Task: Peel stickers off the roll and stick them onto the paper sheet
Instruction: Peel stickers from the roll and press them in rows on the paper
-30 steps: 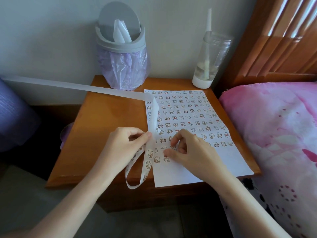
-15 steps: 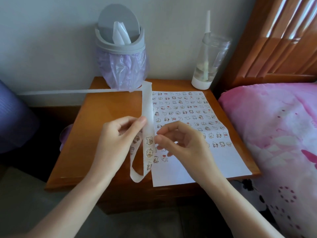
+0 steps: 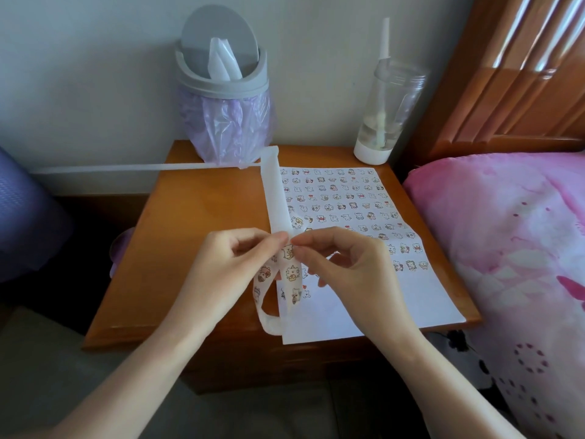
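Note:
A white paper sheet (image 3: 357,299) lies on the wooden bedside table (image 3: 196,236), its upper part covered with rows of small cartoon stickers. A long white sticker strip (image 3: 277,198) runs from the far left across the table's back, bends down over the sheet's left edge, and loops below my hands with several stickers on it. My left hand (image 3: 228,267) pinches the strip between thumb and forefinger above the sheet. My right hand (image 3: 345,261) meets it from the right, thumb and forefinger pinching at a sticker on the strip.
A grey swing-lid bin (image 3: 223,90) with a purple liner stands at the table's back left. A clear bottle (image 3: 384,106) with a straw stands at the back right. A pink bedspread (image 3: 512,248) borders the table on the right, under a wooden headboard (image 3: 519,71).
Both hands rose off the sheet with the strip. The right hand left the paper and came to the strip beside the left fingertips. The strip's upper part straightened.

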Demonstrator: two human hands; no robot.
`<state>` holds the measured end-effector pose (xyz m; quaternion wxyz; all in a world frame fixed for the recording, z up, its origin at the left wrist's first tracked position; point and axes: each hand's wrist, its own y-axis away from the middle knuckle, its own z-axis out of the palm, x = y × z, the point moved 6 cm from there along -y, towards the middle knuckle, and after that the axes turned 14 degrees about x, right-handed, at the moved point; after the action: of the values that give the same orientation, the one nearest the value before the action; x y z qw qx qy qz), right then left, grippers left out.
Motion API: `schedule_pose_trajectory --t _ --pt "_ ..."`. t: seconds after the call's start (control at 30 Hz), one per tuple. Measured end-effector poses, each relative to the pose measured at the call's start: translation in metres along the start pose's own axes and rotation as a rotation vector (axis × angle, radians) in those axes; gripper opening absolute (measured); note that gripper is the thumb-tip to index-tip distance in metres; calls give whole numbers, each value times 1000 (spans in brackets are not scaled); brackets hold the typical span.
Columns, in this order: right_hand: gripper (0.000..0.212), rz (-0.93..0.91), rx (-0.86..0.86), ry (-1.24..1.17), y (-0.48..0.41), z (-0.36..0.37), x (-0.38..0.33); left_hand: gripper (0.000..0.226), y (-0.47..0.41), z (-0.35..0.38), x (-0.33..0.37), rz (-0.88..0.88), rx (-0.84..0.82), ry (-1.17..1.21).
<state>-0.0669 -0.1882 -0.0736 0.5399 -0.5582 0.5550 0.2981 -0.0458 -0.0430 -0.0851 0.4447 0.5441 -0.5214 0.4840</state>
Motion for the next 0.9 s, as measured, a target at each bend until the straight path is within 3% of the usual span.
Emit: schedule_pose_trajectory --t 0.5,0.9 --pt "10 -44 55 106 0 0 4 16 -1 -2 -2 112 -4 -96" --pt "4 -348 79 352 5 3 -6 28 -2 -6 -4 98 35 -193"
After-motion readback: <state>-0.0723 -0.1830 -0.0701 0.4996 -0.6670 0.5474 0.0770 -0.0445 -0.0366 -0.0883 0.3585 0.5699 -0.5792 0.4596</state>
